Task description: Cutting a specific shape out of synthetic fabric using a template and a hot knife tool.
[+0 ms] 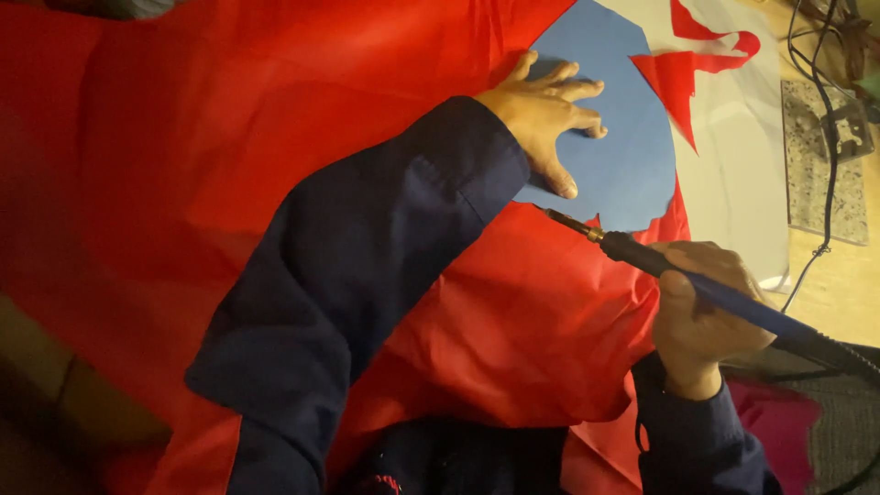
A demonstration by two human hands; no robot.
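Observation:
A large red fabric point(202, 165) covers most of the table, with a blue rounded patch point(632, 156) showing at the upper middle. My left hand point(548, 119) lies flat with fingers spread, pressing on the blue patch at its left edge. My right hand point(704, 312) grips a blue-handled hot cutting tool point(642, 257) like a pen. Its metal tip point(559, 218) touches the border between red fabric and blue patch, just below my left thumb. Both arms wear dark blue sleeves.
White fabric point(733, 156) with a red strip point(697, 64) lies at the upper right. Black cables point(825, 137) run over a speckled stone slab point(825, 174) on the wooden tabletop at the right. The tool's black cord point(834, 353) trails off to the right.

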